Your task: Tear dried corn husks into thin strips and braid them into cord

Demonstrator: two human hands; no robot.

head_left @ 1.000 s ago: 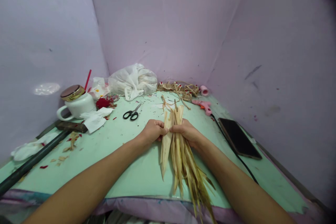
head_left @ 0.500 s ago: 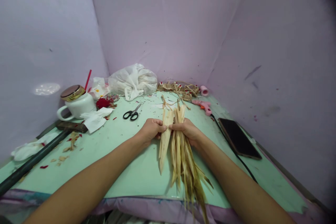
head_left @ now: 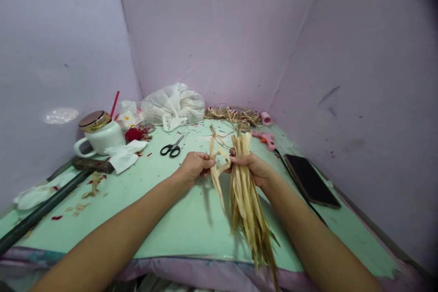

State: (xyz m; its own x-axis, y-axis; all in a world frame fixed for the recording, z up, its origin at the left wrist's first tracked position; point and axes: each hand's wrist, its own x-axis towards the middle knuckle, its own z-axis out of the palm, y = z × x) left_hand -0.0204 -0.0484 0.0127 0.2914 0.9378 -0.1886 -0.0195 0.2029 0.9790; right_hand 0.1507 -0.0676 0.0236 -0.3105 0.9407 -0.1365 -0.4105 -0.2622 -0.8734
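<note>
Bundle (head_left: pixel 248 200) of dry, straw-coloured husk strips hangs upright at the middle of the table (head_left: pixel 164 228), its darker tips trailing toward the near edge; just left of it is a paler strip (head_left: pixel 217 183), split by an open gap. The right hand's fingers are closed around the bundle near its top, thumb across the front, the strip's right edge meeting them. The left hand (head_left: pixel 195 167) pinches the strip's left side between thumb and fingertips. Both forearms come in from the lower corners and slant inward, the right hand (head_left: pixel 257 169) almost level with the left.

The table is pale green and littered with scraps. Beyond the hands lie black-handled scissors (head_left: pixel 173 147), a pink glue gun (head_left: pixel 266 139) and tangled twine (head_left: pixel 236 116); a white mug (head_left: pixel 106 138) and a hammer (head_left: pixel 54 200) sit left, a dark phone (head_left: pixel 312 180) right. Lilac walls (head_left: pixel 219 32) — scuffed and marked — enclose three sides.
</note>
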